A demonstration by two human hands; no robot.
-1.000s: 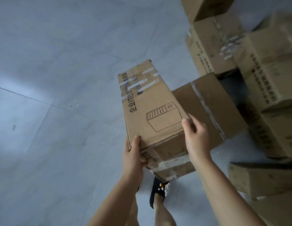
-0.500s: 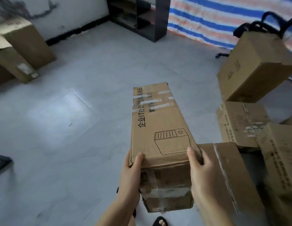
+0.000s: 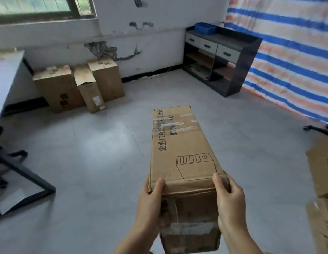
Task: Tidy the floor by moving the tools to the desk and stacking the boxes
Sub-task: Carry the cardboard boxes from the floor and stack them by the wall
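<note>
A long cardboard box with tape strips and a printed device drawing is held up off the floor, pointing away from me. My left hand grips its near left corner, thumb on the top face. My right hand grips the near right corner the same way. Three cardboard boxes stand against the far wall. More boxes lie at the right edge. A desk shows at the far left.
A dark shelf unit with drawers stands in the far corner, a blue bin on top. A striped tarp covers the right wall. Black desk legs and chair wheels sit on the grey tiled floor.
The view has swung up and away from the box pile toward the far wall. The long box stays in both hands, now carried level above open floor.
</note>
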